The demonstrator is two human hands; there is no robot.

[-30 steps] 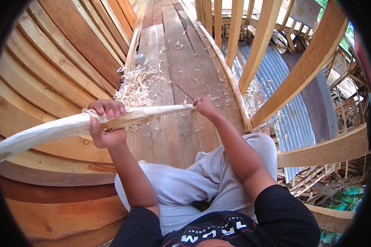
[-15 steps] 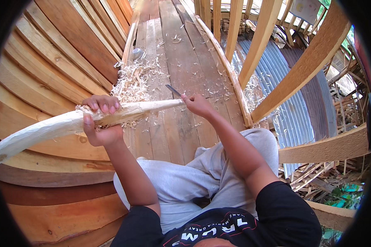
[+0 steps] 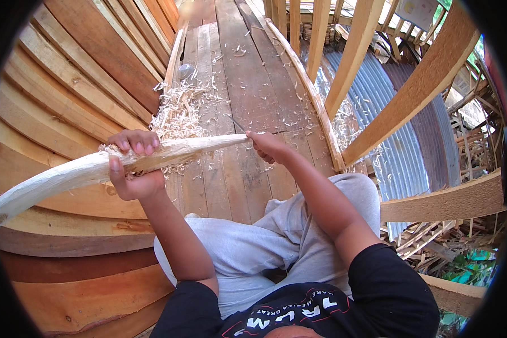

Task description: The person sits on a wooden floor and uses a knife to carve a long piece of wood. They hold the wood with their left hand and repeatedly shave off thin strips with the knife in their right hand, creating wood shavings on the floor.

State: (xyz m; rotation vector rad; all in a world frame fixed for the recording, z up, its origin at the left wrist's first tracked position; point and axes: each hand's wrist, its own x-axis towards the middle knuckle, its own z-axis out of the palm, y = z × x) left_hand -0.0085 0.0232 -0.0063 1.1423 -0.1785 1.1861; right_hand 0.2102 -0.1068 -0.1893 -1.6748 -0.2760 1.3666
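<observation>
Left hand (image 3: 130,169): grip closed around the pale wooden pole (image 3: 96,168), fingers curled over its top and thumb pressed against its near side, about midway along the visible length
Right hand (image 3: 267,147): grip closed at the thin right tip of the pole, fist clenched; a thin dark blade (image 3: 238,125) shows just beside it on the far side, but whether the hand holds it cannot be told
Pale wooden pole: long, roughly carved and whitish, lying almost level across the scene from the left rim to the centre, thick at the left and tapering to a point at the right; raised above the plank floor, held by both hands
Wood shavings (image 3: 180,110): a loose pale heap on the floor just beyond the pole, with thinner scatter farther off
Plank floor (image 3: 248,84): grey weathered boards running from near to far, under the pole and the person's legs
Curved hull planks (image 3: 56,96): reddish-brown boards rising on the left, behind the thick end of the pole
Wooden ribs (image 3: 422,84): light timber beams slanting on the right, well apart from the hands
Corrugated metal sheet (image 3: 388,141): blue-grey, below the ribs on the right
Grey trousers (image 3: 276,248): the person's legs, near side, beneath the forearms
</observation>
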